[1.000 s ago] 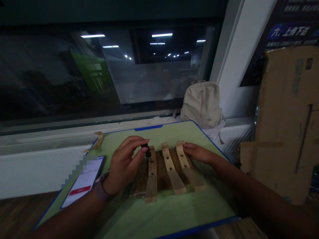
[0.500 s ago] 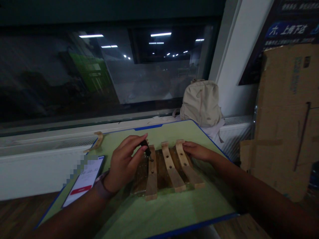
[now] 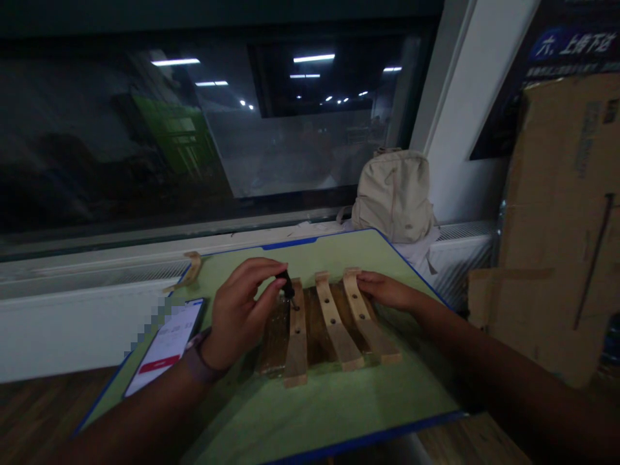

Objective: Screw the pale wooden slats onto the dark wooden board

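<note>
My left hand [image 3: 239, 310] pinches a small black-handled screwdriver [image 3: 287, 284] between thumb and fingers. The screwdriver leans, with its tip at the upper hole of the left curved wooden piece [image 3: 295, 358]. Two similar pieces lie to the right, the middle wooden piece [image 3: 341, 336] and the right wooden piece [image 3: 371, 329], each with two holes. All three rest across a brown, shiny, tape-wrapped block [image 3: 317, 336]. My right hand [image 3: 387, 290] is closed at the far end of the right wooden piece; some of its fingertips are hidden.
The green board [image 3: 334, 407] with blue edging lies under everything. A phone [image 3: 165, 349] lies at the left, with another curved wooden piece [image 3: 191, 271] at the board's far left corner. Behind stand a beige backpack [image 3: 394, 197] and, to the right, a large cardboard sheet [image 3: 557, 226].
My view has shifted slightly. Both hands keep nearly the same places, and the screwdriver tip is still at the left piece's upper hole.
</note>
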A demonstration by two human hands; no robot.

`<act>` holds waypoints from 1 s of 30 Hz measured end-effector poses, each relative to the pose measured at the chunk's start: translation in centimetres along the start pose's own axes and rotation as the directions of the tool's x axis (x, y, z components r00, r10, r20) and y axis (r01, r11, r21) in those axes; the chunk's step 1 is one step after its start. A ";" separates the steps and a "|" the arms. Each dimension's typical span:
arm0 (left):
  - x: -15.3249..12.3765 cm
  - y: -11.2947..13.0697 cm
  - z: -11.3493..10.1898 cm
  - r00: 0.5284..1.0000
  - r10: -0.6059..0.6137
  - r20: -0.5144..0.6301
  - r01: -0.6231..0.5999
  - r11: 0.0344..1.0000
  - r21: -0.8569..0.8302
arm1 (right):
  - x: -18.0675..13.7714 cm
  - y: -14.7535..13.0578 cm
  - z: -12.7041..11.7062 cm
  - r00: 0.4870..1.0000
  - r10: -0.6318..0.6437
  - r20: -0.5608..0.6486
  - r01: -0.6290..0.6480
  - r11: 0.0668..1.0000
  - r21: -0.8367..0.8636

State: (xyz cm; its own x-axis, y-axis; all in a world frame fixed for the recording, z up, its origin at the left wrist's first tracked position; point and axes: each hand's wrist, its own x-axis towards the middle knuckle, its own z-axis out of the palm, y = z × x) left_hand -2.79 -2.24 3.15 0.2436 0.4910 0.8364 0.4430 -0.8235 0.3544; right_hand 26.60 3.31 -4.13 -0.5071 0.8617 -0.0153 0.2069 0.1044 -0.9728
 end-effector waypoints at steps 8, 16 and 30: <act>-0.3 0.0 0.0 0.996 0.046 0.083 -0.043 0.998 -0.041 | 0.0 0.3 0.0 1.000 -0.004 0.000 0.004 1.000 0.013; -0.3 0.2 0.2 1.000 -0.007 0.020 0.007 1.000 -0.011 | 0.1 0.2 -0.1 1.000 -0.009 0.004 0.009 1.000 0.028; -0.6 -0.6 0.4 0.999 -0.002 -0.052 -0.002 0.996 -0.087 | 0.0 0.0 0.0 0.999 0.044 -0.008 -0.044 0.997 0.059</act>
State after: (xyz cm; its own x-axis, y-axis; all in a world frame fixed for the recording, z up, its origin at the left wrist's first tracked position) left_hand -2.83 -1.89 2.29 0.1972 0.4774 0.8563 0.3658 -0.8462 0.3875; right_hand 26.62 3.30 -4.16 -0.4906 0.8696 -0.0565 0.1789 0.0371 -0.9832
